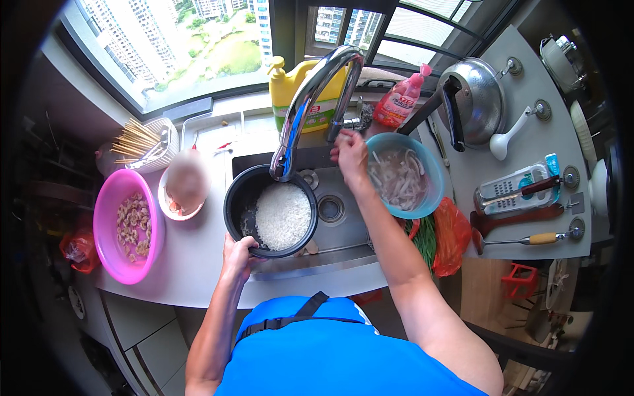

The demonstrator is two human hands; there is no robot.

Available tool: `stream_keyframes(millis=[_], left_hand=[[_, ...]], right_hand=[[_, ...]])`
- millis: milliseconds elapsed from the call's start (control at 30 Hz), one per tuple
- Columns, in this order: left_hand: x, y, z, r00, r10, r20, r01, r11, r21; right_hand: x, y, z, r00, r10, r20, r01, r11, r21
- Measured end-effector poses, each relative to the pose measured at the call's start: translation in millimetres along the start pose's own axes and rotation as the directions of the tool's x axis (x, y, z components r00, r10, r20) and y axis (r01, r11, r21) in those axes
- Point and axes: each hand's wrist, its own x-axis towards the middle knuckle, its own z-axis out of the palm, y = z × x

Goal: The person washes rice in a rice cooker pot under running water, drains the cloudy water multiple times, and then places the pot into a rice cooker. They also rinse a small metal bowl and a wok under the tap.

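My left hand grips the near-left rim of a black inner cooking pot, thumb over the edge. White rice grains lie inside, heaped toward the right. The pot is over the left part of a stainless steel sink, beneath the spout of a chrome gooseneck faucet. No water stream is visible. My right hand is by the faucet's base with its fingers curled and slightly blurred; whether it touches the lever is unclear. Beside it, a light blue basin holds pale strips in cloudy liquid.
Left on the counter are a pink basin of small curled pieces, a bowl and a chopstick basket. Behind stand a yellow pump bottle and a pink bottle. A red bag and utensils lie right.
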Motion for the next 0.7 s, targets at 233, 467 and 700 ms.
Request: stream_keyframes(millis=[233, 467, 700], left_hand=[[-14.8, 16.4, 7.4, 1.000, 0.016, -0.003, -0.016, 1.000, 0.000], [-14.8, 18.4, 5.9, 0.997, 0.057, -0.043, -0.056, 0.998, 0.016], [-13.3, 14.7, 6.7, 0.980, 0.169, -0.103, -0.162, 0.984, 0.074]], right_hand=[[129.9, -25.6, -13.5, 0.998, -0.061, 0.034, 0.069, 0.948, -0.310], [153.2, 1.3, -30.0, 0.986, 0.132, -0.102, -0.152, 0.960, -0.233], [29.4, 16.4, -7.6, 0.939, -0.341, -0.046, 0.289, 0.854, -0.433]])
